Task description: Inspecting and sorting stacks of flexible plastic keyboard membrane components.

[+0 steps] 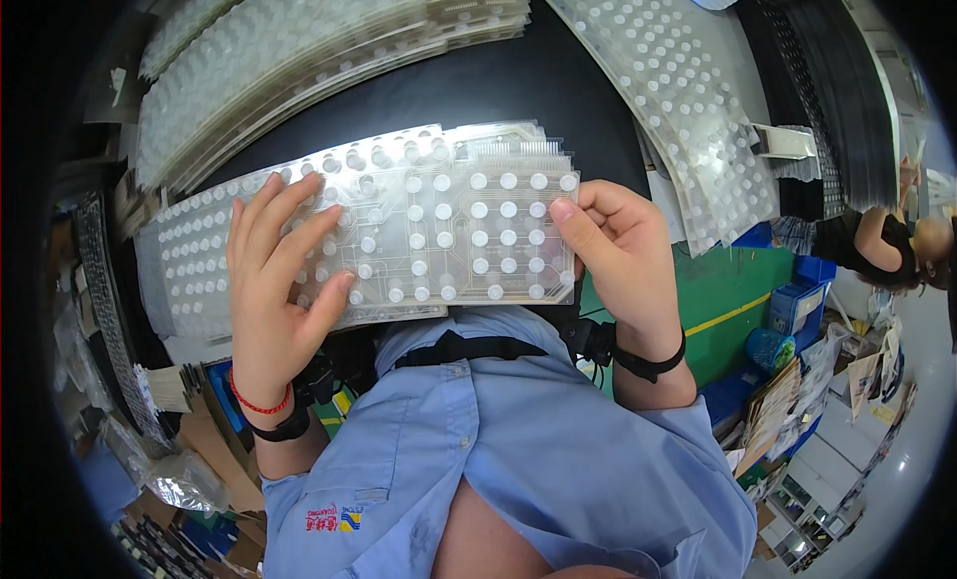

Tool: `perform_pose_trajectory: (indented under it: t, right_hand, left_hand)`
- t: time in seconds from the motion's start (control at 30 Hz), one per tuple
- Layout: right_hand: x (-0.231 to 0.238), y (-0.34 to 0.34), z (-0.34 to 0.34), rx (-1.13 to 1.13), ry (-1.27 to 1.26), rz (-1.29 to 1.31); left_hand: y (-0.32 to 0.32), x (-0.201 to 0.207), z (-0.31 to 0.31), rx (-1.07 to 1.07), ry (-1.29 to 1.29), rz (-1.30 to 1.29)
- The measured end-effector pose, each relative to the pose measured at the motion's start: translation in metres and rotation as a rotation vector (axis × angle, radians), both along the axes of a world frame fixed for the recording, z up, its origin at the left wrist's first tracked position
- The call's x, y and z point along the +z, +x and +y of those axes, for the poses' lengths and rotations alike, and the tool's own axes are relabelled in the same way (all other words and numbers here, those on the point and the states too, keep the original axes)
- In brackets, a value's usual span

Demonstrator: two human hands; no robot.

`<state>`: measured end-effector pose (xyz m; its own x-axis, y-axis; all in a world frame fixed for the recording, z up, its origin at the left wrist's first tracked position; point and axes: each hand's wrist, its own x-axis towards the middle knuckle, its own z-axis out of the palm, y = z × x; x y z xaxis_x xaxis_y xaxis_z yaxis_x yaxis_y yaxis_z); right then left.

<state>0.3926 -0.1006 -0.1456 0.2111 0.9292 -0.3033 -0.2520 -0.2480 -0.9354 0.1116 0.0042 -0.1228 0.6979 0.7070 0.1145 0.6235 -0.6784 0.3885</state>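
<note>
A clear keyboard membrane sheet (pixel 461 255) with rows of white round domes and fine printed traces lies in front of me, on top of other such sheets whose edges show behind it. My right hand (pixel 628 255) pinches its right edge between the thumb and bent fingers. My left hand (pixel 274 290) lies over the left part with its fingers spread, the fingertips touching the sheet. More domed sheet (pixel 194 250) extends to the left, beyond the left hand. How many layers lie under my hands I cannot tell.
A tall stack of membrane sheets (pixel 299 71) stands at the back left of the black tabletop (pixel 429 91). More domed sheets (pixel 668 91) spread out at the back right, next to a metal clip-like piece (pixel 788 143). Blue bins (pixel 797 305) stand on the green floor; another person (pixel 882 240) is at far right.
</note>
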Motion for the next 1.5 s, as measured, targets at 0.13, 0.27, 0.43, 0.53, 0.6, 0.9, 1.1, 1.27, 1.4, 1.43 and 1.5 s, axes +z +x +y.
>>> perform_pose_trajectory:
  t: [0.13,0.27,0.43,0.53,0.6,0.9,1.1,1.27,1.4,1.43,1.5]
  right_hand:
    - [-0.008,0.004,0.005,-0.006,-0.043,0.008]
    - [-0.008,0.002,0.007,-0.044,-0.064,0.077]
    - [-0.006,0.002,0.003,-0.027,-0.045,0.035]
    - [0.003,-0.010,-0.004,-0.046,0.027,-0.037]
    - [0.011,-0.014,-0.003,0.014,0.072,-0.101]
    - [0.027,-0.035,0.024,0.160,0.158,0.235]
    - [0.040,-0.062,0.044,0.253,0.153,0.278]
    - [0.047,-0.077,0.054,0.339,0.168,0.314]
    - [0.046,-0.087,0.060,0.347,0.188,0.299]
    - [0.046,-0.089,0.061,0.353,0.184,0.290]
    - [0.045,-0.092,0.065,0.344,0.190,0.271]
  left_hand:
    - [0.000,0.000,-0.001,-0.001,0.016,0.007]
    - [0.000,0.001,-0.002,-0.001,0.023,0.007]
    - [0.001,0.002,-0.003,0.004,0.018,-0.002]
    - [0.001,0.002,-0.004,0.014,0.009,0.003]
    - [-0.001,0.003,-0.004,0.012,0.012,0.001]
    - [-0.036,0.007,-0.018,-0.080,-0.158,-0.562]
    - [-0.032,-0.013,-0.034,-0.555,-1.365,-0.475]
    - [-0.033,-0.025,-0.050,-0.176,-1.435,-1.290]
    - [-0.036,-0.028,-0.040,0.108,-1.243,-1.853]
    - [-0.041,-0.029,-0.038,0.310,-1.265,-1.922]
    - [-0.043,-0.029,-0.036,0.259,-1.270,-1.947]
